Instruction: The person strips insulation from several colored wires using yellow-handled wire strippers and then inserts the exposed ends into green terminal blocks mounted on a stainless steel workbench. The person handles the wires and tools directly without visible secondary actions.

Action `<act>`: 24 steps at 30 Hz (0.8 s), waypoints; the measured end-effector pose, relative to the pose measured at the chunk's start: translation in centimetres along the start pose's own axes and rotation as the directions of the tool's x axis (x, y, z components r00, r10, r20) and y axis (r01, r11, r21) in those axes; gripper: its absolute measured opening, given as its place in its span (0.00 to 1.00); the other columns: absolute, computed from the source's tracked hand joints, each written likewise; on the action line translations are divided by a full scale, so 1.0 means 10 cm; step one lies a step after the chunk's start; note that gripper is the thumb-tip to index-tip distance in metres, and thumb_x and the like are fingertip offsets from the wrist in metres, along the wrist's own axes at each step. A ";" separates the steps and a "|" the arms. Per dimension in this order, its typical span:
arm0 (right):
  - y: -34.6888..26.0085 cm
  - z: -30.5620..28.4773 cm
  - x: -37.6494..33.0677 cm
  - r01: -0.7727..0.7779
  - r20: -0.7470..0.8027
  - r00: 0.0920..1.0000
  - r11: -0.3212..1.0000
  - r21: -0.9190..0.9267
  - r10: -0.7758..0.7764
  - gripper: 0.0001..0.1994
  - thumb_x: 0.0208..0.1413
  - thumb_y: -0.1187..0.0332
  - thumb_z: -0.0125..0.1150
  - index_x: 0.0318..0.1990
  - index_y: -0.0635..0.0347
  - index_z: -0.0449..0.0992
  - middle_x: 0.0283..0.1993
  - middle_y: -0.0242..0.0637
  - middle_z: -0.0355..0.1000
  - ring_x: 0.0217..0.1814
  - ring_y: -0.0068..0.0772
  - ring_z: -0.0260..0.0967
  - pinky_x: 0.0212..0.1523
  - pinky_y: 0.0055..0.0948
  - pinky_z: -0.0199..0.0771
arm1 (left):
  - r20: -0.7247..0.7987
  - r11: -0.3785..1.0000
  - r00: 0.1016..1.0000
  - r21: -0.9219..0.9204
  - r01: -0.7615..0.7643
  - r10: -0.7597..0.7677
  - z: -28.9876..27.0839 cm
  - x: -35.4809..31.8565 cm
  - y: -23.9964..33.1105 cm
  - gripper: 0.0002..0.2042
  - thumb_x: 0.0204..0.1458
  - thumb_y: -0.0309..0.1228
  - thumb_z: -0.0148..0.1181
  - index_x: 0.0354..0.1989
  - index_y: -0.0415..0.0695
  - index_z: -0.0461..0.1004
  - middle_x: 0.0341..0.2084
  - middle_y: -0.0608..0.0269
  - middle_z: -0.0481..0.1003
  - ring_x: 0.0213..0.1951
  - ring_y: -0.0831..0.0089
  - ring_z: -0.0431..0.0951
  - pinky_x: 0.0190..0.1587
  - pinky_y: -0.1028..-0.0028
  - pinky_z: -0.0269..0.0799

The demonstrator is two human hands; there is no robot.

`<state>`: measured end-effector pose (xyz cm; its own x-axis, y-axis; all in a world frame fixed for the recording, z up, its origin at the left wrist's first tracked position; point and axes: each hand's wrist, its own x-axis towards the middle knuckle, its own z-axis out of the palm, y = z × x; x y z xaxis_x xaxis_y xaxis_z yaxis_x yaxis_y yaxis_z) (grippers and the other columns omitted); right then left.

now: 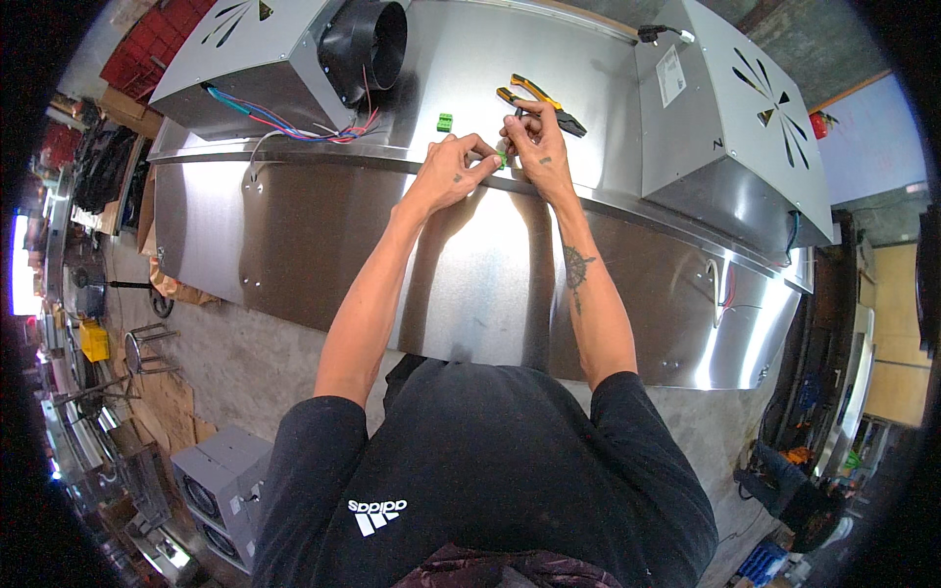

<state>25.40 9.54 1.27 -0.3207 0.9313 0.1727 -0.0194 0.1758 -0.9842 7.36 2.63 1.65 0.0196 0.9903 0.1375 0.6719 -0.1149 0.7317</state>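
Observation:
My left hand [454, 174] pinches a small green terminal block [501, 160] at the near edge of the metal top. Close beside it, my right hand [537, 147] is closed with its fingers pointing down at the block. Between the right thumb and fingers is a slim dark tool [519, 113], like a small screwdriver, mostly hidden. Another green terminal block [445, 122] lies on the metal just beyond my left hand. Yellow-and-black pliers [561, 115] rest behind and partly beneath my right hand.
A grey metal box [255, 69] with a black round duct collar [377, 49] and loose coloured wires [294, 129] stands at left. Another grey box [725, 118], its plug [667, 35] on top, stands at right. Below the edge hangs a shiny metal panel [294, 235].

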 end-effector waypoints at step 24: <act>0.00 -0.10 0.06 -0.105 0.159 0.983 0.990 0.092 0.089 0.16 0.75 0.64 0.56 0.65 0.58 0.69 0.39 0.32 0.77 0.40 0.20 0.73 0.43 0.24 0.76 | 0.129 0.993 0.989 -0.076 0.087 -0.077 -0.10 0.03 0.15 0.16 0.62 0.42 0.69 0.45 0.40 0.85 0.27 0.53 0.80 0.29 0.68 0.76 0.36 0.64 0.74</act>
<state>26.13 10.40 1.41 -0.4672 0.8809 0.0759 -0.0726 0.0473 -0.9962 7.59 2.72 3.47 0.0635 0.9980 -0.0069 0.6132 -0.0336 0.7892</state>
